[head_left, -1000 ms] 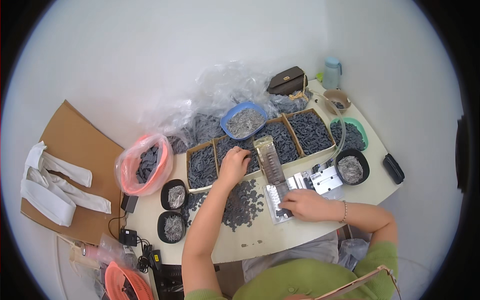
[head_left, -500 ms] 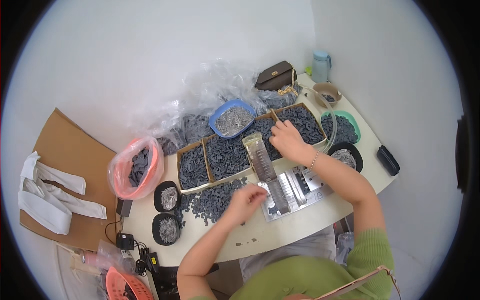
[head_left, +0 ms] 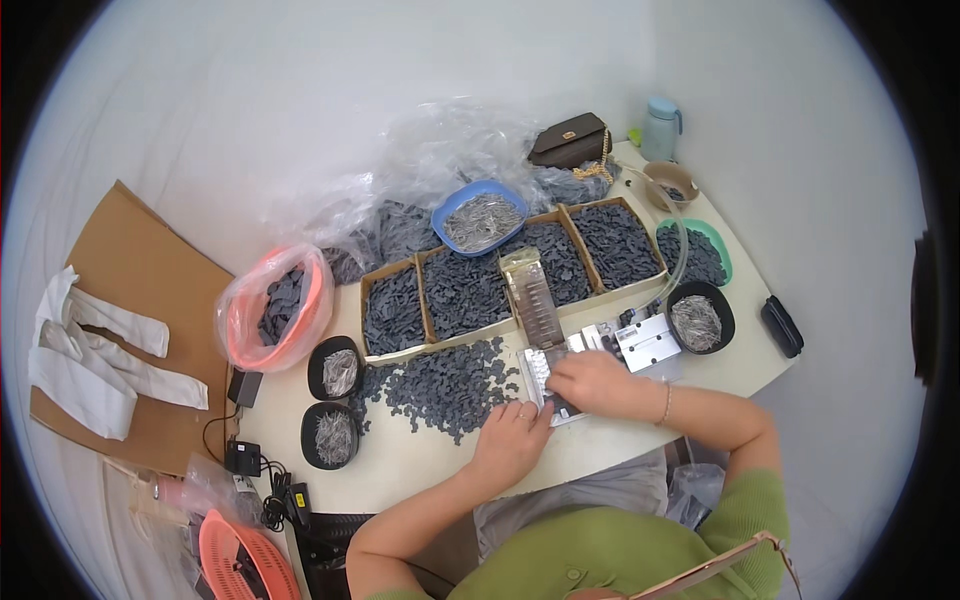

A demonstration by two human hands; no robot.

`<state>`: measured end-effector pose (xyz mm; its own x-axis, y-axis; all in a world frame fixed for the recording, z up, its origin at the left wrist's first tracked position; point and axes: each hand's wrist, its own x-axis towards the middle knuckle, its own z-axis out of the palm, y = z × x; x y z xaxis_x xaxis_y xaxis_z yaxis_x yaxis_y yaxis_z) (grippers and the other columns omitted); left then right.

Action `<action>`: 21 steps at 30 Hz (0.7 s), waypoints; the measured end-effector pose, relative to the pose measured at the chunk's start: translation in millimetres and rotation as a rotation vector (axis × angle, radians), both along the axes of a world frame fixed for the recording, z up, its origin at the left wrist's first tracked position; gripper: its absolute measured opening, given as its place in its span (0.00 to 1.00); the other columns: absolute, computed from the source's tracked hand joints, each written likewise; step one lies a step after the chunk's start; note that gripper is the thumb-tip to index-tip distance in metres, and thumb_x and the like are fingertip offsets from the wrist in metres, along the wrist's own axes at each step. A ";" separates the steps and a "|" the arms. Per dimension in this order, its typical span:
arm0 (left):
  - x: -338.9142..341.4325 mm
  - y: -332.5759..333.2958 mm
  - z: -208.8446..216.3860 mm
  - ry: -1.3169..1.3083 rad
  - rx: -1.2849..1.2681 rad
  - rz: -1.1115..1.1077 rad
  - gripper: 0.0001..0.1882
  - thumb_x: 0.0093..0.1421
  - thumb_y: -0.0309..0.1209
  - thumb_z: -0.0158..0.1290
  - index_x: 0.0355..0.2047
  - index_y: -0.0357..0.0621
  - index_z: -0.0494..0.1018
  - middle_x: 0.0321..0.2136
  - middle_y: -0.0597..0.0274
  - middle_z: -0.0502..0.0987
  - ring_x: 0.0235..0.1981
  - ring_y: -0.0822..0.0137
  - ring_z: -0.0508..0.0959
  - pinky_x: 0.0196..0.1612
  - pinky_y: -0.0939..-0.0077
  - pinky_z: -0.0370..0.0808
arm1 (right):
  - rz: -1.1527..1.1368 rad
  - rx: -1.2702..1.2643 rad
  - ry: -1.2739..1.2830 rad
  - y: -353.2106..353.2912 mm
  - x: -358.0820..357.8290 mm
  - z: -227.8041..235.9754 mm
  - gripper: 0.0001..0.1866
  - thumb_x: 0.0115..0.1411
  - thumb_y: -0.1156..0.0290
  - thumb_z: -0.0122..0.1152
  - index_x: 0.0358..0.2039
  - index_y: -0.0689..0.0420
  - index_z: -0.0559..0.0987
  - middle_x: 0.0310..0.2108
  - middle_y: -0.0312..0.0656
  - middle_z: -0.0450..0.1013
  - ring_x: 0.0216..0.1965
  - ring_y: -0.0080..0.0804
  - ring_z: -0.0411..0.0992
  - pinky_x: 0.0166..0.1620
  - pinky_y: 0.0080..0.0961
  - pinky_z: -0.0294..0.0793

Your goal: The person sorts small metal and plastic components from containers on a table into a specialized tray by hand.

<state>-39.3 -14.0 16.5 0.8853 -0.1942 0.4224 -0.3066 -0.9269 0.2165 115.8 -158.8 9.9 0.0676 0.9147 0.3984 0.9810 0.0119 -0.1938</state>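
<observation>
Left hand (head_left: pixel 510 442), right hand (head_left: pixel 596 384) — at metal fixture (head_left: pixel 645 345), partly covered; fingertips obscured; whether pinching — cannot tell

Metal fixture (head_left: pixel 648 343) partly hidden beneath the hands (head_left: pixel 592 384), orange basket (head_left: pixel 221 555) cut off by the lower edge

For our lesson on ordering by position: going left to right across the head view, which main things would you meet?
White cloth, bag-lined pink basket, left hand, right hand, rightmost black bowl, black case.
</observation>
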 end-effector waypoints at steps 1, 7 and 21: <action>-4.1 2.1 2.1 0.022 -0.059 0.001 0.10 0.50 0.22 0.57 0.34 0.42 0.78 0.28 0.58 0.72 0.31 0.58 0.72 0.34 0.67 0.68 | 0.008 0.002 -0.051 -2.5 -6.6 -2.0 0.10 0.47 0.72 0.57 0.32 0.60 0.76 0.29 0.40 0.70 0.33 0.36 0.71 0.34 0.31 0.72; 11.9 69.0 -4.1 -0.034 -0.147 0.276 0.07 0.51 0.20 0.56 0.32 0.41 0.77 0.28 0.57 0.72 0.33 0.55 0.72 0.36 0.65 0.69 | 0.004 0.041 -0.293 -14.5 -28.3 8.2 0.15 0.47 0.72 0.54 0.36 0.64 0.76 0.33 0.39 0.70 0.36 0.31 0.68 0.38 0.27 0.68; 31.4 79.6 -9.8 0.065 -0.079 0.277 0.05 0.47 0.22 0.59 0.27 0.39 0.77 0.27 0.57 0.71 0.34 0.55 0.73 0.38 0.64 0.71 | -0.082 -0.133 -0.156 86.4 7.1 1.3 0.05 0.48 0.73 0.59 0.27 0.57 0.79 0.32 0.41 0.72 0.41 0.36 0.68 0.43 0.30 0.65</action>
